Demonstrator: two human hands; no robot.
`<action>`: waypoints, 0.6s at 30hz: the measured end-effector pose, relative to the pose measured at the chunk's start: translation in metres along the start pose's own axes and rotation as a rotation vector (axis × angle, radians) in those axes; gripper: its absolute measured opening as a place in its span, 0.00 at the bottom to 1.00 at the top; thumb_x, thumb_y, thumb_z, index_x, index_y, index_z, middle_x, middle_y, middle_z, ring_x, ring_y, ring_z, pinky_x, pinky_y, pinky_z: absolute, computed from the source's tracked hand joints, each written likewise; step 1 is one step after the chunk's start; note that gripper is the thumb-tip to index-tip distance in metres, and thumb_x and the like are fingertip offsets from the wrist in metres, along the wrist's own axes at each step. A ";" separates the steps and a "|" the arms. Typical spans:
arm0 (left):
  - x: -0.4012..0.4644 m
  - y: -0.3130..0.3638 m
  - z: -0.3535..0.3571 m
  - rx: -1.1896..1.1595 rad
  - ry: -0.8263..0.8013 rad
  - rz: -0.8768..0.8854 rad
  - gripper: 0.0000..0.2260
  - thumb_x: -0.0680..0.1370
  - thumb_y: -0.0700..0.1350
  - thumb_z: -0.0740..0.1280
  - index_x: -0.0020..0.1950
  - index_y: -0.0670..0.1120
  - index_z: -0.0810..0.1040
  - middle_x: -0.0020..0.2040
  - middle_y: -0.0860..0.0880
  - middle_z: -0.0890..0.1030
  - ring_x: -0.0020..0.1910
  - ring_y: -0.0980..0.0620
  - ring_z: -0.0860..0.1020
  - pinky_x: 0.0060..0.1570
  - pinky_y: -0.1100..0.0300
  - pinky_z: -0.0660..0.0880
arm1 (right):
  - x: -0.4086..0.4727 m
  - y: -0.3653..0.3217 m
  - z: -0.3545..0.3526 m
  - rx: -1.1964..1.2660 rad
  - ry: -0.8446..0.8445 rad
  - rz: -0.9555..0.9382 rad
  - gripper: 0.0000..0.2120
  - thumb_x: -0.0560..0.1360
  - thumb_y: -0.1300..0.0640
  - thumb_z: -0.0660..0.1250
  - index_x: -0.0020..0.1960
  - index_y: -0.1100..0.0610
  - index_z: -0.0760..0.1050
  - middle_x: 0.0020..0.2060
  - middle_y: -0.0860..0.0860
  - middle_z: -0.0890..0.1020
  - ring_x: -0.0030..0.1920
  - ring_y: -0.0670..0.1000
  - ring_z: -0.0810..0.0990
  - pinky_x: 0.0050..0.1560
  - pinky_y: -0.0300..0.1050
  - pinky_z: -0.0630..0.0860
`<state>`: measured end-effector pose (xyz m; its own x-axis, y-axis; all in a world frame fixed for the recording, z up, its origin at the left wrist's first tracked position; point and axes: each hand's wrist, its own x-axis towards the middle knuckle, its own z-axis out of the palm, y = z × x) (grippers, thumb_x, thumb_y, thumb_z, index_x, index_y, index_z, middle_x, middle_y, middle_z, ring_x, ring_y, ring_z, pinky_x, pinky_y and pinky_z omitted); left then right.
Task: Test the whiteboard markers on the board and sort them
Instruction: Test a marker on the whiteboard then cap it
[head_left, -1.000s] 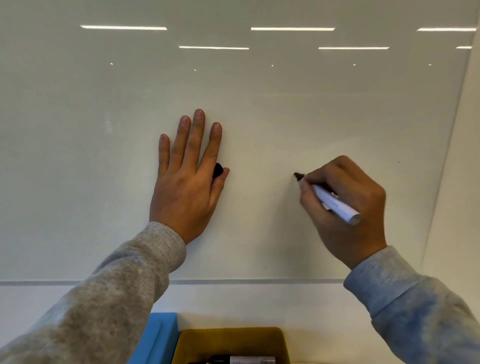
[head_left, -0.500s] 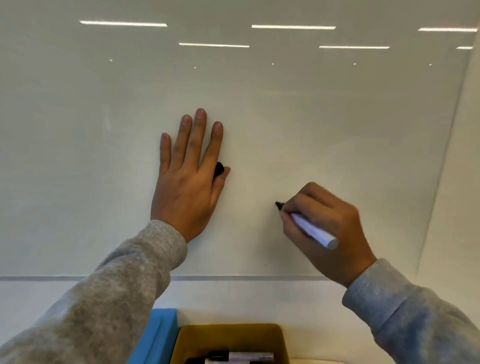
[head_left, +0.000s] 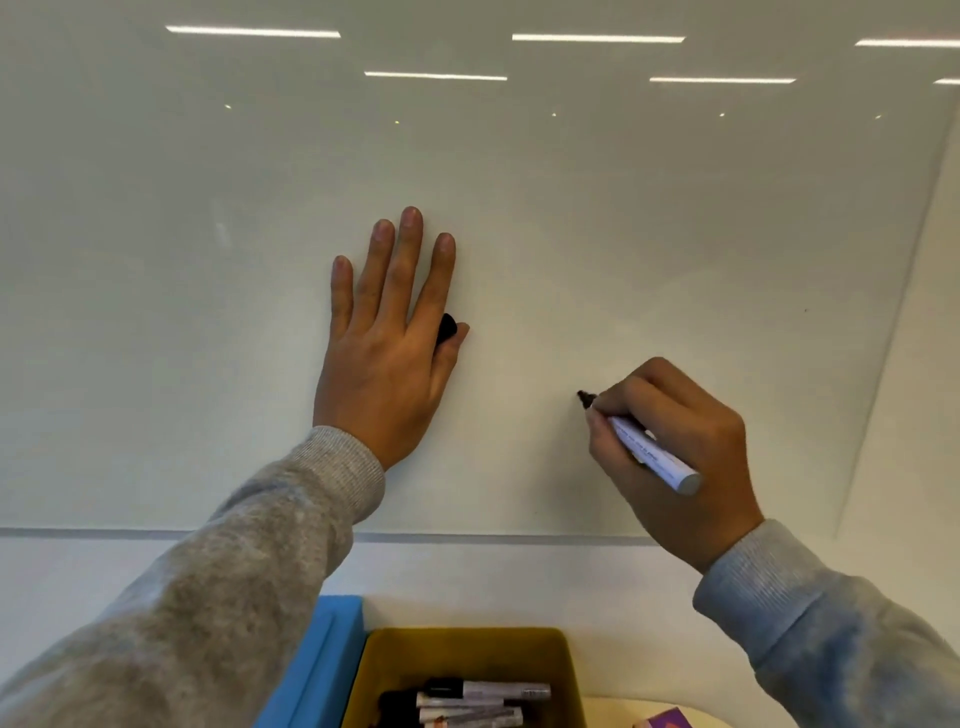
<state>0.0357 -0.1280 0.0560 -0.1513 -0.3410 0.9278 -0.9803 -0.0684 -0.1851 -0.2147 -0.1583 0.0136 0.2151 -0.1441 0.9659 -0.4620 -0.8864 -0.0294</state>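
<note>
The white whiteboard (head_left: 519, 208) fills most of the view and shows no visible ink mark. My right hand (head_left: 675, 447) grips an uncapped white marker (head_left: 649, 454) in a writing hold, its black tip against the board. My left hand (head_left: 387, 343) lies flat on the board with straight fingers. A black marker cap (head_left: 447, 328) is held between its thumb and index finger.
Below the board stands a yellow bin (head_left: 467, 649) with several white markers with black caps (head_left: 467, 704) lying in it. A blue bin (head_left: 322, 665) sits to its left. A purple object (head_left: 665, 719) shows at the bottom right edge.
My right hand has drawn the marker tip down and to the left across the board, then held near its low position. The left hand stayed flat on the board.
</note>
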 end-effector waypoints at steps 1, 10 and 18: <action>0.000 0.000 0.000 0.003 -0.006 -0.002 0.27 0.86 0.53 0.52 0.82 0.45 0.50 0.82 0.42 0.48 0.81 0.42 0.45 0.78 0.40 0.46 | -0.005 -0.003 0.002 0.013 -0.056 -0.001 0.02 0.74 0.64 0.74 0.44 0.61 0.81 0.39 0.52 0.79 0.36 0.48 0.76 0.38 0.32 0.72; -0.004 -0.004 -0.015 -0.009 -0.123 0.019 0.28 0.85 0.52 0.55 0.82 0.45 0.48 0.82 0.42 0.45 0.81 0.43 0.44 0.78 0.38 0.49 | -0.004 -0.010 -0.002 0.078 -0.048 0.126 0.04 0.74 0.63 0.74 0.42 0.58 0.80 0.37 0.48 0.79 0.35 0.46 0.76 0.36 0.36 0.72; -0.019 -0.008 -0.042 -0.149 -0.272 0.037 0.26 0.85 0.51 0.57 0.82 0.47 0.55 0.83 0.46 0.47 0.81 0.46 0.47 0.78 0.46 0.52 | -0.025 -0.028 -0.011 0.345 -0.240 0.533 0.13 0.71 0.59 0.78 0.52 0.49 0.80 0.41 0.42 0.85 0.42 0.42 0.84 0.41 0.33 0.80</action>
<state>0.0410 -0.0816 0.0538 -0.1674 -0.5808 0.7967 -0.9856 0.0801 -0.1486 -0.2162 -0.1247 -0.0066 0.2379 -0.6588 0.7137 -0.2654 -0.7510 -0.6047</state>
